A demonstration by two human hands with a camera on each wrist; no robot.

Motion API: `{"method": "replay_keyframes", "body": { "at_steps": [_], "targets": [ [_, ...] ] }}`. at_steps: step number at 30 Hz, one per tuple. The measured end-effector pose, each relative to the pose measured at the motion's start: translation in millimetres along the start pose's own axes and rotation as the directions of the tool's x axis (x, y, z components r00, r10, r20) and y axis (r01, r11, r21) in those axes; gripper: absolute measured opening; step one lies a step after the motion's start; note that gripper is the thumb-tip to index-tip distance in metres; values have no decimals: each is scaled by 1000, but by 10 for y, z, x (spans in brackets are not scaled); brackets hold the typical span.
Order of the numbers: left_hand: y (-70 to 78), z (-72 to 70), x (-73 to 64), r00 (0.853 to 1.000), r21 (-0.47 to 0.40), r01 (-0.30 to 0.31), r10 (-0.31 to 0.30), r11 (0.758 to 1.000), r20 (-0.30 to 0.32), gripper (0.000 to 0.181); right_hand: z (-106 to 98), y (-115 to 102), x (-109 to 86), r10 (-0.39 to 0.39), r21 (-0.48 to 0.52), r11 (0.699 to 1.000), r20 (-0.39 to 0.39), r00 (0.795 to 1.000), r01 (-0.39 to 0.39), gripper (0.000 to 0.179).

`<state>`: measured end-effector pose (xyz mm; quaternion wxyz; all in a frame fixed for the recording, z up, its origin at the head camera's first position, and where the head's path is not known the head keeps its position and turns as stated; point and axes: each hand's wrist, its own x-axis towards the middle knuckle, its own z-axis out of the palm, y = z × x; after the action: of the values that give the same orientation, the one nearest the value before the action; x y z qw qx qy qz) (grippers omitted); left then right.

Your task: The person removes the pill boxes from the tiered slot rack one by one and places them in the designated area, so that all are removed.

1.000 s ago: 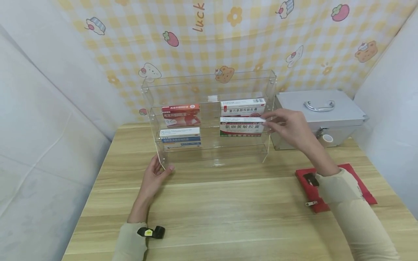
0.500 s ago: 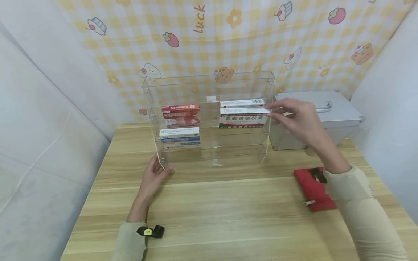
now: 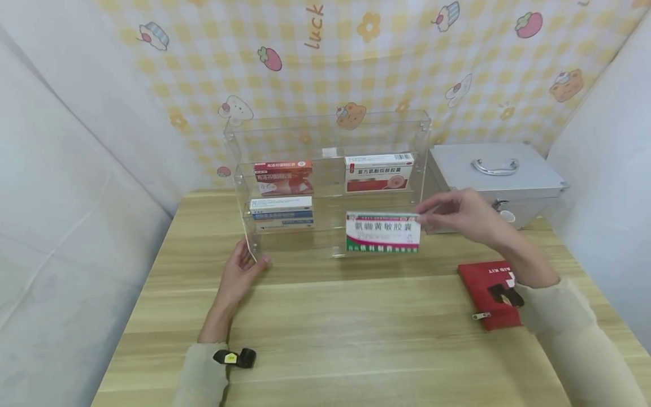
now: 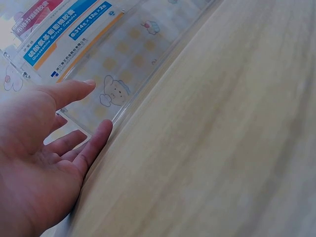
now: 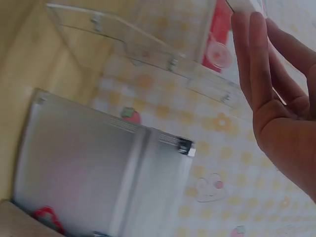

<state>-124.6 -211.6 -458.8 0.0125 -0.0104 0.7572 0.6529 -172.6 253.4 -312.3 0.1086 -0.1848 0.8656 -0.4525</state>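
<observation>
A white medicine box with a green and magenta band (image 3: 383, 233) is pinched at its right edge by my right hand (image 3: 465, 217), in front of the lower right part of a clear acrylic rack (image 3: 325, 121). My left hand (image 3: 240, 277) grips the rack's lower left corner, thumb inside the side panel and fingers outside. In the left wrist view, a blue-and-orange capsule box (image 4: 69, 37) stands above that hand (image 4: 54, 148). Only a white edge of the held box (image 5: 245, 5) shows in the right wrist view.
Red boxes (image 3: 283, 178) and a stack of blue-white boxes (image 3: 281, 213) occupy the rack's left side. A red-white box (image 3: 379, 174) stands at upper right. Beside the rack is a silver case (image 3: 508, 155). A red first-aid pouch (image 3: 488, 297) lies near my right sleeve.
My right hand lifted the green-banded box off its tier, then brought it lower and forward, uncovering the red-white box behind. My left hand has stayed at the rack's corner.
</observation>
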Motion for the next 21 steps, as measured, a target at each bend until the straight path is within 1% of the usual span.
{"method": "replay_keyframes", "body": {
  "at_steps": [3,6,10,14,18,21],
  "targets": [
    [12,2,9,1000,2,-2,2,1000,1,78,64,179,-42,25,70,997,102,994,-33,27],
    [20,2,10,1000,4,-5,5,1000,2,78,117,338,-67,35,91,995,157,987,-49,25],
    [29,-1,4,1000,10,-3,3,1000,1,78,157,469,-91,48,95,993,185,982,-66,25],
    [35,0,-7,1000,19,-1,1,1000,-1,77,188,527,-114,69,113,989,189,980,-91,26],
    [23,5,-4,1000,18,-6,6,1000,-3,77,261,592,-121,51,159,983,220,974,-87,25],
    [-26,6,30,1000,8,-23,23,1000,3,78,341,669,-116,48,178,979,257,965,-96,24]
  ]
}}
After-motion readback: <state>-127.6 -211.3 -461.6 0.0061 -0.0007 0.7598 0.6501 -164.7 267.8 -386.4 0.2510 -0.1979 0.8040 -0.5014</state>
